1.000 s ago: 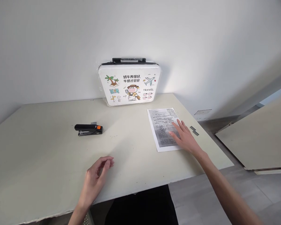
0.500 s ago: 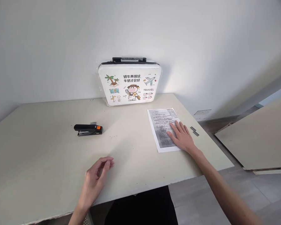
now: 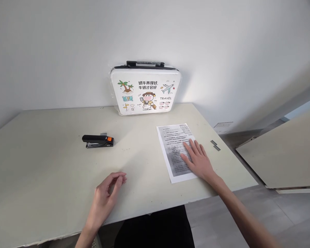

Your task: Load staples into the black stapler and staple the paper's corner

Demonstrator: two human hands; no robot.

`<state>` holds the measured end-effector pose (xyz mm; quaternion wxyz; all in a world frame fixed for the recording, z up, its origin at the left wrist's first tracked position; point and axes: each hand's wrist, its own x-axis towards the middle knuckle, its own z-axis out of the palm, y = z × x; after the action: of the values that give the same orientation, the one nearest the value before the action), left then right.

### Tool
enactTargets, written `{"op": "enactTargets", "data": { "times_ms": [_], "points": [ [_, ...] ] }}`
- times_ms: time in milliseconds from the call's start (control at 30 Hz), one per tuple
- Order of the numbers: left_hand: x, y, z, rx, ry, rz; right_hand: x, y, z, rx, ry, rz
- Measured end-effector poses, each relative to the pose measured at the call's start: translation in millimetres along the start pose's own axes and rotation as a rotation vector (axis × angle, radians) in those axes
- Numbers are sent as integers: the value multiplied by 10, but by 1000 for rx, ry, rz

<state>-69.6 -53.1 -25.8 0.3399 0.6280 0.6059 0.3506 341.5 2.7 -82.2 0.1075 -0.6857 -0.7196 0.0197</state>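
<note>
My right hand [image 3: 198, 160] lies flat with its fingers spread on the printed sheet of paper [image 3: 174, 151], covering part of its right side. My left hand [image 3: 109, 187] rests on the table near its front edge, its fingers curled in toward the thumb with nothing visible in them. Beyond that hand sits a black stapler [image 3: 97, 141] with an orange button, lying apart from both hands. To the right of the sheet are two short strips of staples [image 3: 215, 145].
A white case [image 3: 146, 93] with cartoon prints and a black handle stands at the back of the table [image 3: 54, 175], against the wall. A small dark strip [image 3: 103, 134] is just behind the stapler. Beyond the table's right edge there is a pale board [image 3: 286, 155].
The sheet has slid toward me and a little left under my right hand. My left hand and the stapler have stayed about where they were.
</note>
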Motion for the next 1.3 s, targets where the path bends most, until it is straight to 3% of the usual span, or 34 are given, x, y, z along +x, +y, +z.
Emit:
{"op": "enactTargets", "data": {
  "times_ms": [367,733,1033,1200,1300],
  "points": [
    [1,37,11,-1,2,0,-467,-798,11,42,76,-162],
    [-10,9,11,28,8,39,-589,-1194,8,104,97,-194],
    [-17,-56,73,318,64,427,-734,-1806,51,286,112,-216],
    [-55,-266,-9,604,16,428,-865,-2213,17,465,20,-225],
    [-80,-423,-179,713,-15,404,-903,-2236,-39,616,-82,-237]
  ]
}}
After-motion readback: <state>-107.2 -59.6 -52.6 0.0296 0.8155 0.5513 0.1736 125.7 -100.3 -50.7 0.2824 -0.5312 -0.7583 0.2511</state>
